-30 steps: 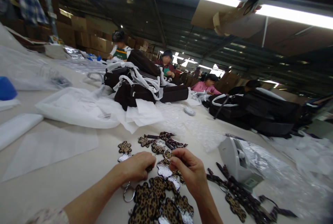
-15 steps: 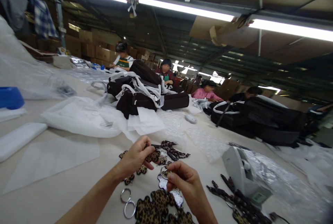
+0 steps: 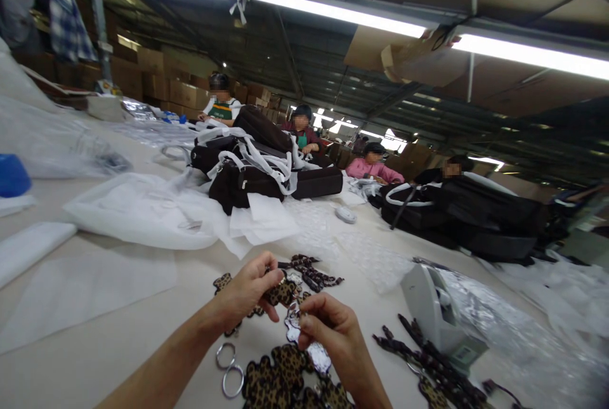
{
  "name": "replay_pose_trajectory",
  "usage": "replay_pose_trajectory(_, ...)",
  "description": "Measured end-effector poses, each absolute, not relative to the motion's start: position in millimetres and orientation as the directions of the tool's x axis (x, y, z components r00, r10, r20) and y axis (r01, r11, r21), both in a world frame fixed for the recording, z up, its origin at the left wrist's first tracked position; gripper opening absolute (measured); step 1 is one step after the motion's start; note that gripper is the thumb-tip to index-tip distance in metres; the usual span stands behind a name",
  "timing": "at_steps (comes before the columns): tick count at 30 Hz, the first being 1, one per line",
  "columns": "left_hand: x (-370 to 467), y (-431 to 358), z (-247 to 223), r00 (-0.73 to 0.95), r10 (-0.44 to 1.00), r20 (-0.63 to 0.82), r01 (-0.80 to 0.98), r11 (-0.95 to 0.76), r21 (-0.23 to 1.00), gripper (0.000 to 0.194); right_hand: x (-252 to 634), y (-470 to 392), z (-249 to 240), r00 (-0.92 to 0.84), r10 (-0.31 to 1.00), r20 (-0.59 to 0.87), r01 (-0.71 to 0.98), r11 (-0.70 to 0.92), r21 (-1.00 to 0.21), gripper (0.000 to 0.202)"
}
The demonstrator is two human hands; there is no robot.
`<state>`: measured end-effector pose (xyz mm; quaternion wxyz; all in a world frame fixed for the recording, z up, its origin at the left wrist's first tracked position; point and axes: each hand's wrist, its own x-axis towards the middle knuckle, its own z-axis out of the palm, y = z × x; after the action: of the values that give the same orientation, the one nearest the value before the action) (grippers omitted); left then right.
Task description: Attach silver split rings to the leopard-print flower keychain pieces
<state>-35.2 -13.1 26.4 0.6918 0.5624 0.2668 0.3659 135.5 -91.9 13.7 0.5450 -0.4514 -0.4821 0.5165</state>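
Observation:
My left hand (image 3: 253, 288) is closed on a leopard-print charm (image 3: 280, 293), its dark-edged body showing past the fingers. Close beside it, my right hand (image 3: 333, 326) pinches a metal ring (image 3: 294, 311), partly hidden by the fingertips. Whether ring and charm are joined I cannot tell. Below the hands lies a pile of leopard-print pieces (image 3: 273, 374), with shiny silver pieces (image 3: 318, 357) among them. Two linked metal rings (image 3: 233, 381) rest left of the pile. Dark patterned braided straps (image 3: 311, 272) lie just beyond the hands.
A grey-white device (image 3: 435, 314) stands at right, near more dark straps (image 3: 428, 364). Dark bags with white-wrapped straps (image 3: 266, 168) and black bags (image 3: 490, 215) are piled farther back. White packing sheets (image 3: 143, 212) cover the left. Several people sit across the table.
My hands have drawn slightly closer together. The ring in my right hand has turned and shows less of its loop. The whole view has shifted slightly.

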Motion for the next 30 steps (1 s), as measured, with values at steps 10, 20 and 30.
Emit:
replay_pose_trajectory(10, -37.4, -12.8, 26.6, 0.666, 0.741, 0.085, -0.228, 0.094, 0.969, 0.04, 139.8, -89.9, 8.9, 0.011, 0.999, 0.045, -0.162, 0.046, -0.986, 0.025)
replay_pose_trajectory(20, -43.2, 8.2, 12.0, 0.501, 0.864, 0.045, 0.049, -0.08, 0.996, 0.032, 158.4, -94.6, 14.1, 0.348, 0.857, 0.38, 0.242, 0.309, -0.92, 0.021)
replay_pose_trajectory(30, -9.5, 41.4, -22.7, 0.552, 0.795, 0.249, 0.656, -0.599, 0.458, 0.034, 166.0, -103.3, 25.6, 0.332, 0.778, 0.534, 0.459, 0.361, -0.811, 0.014)
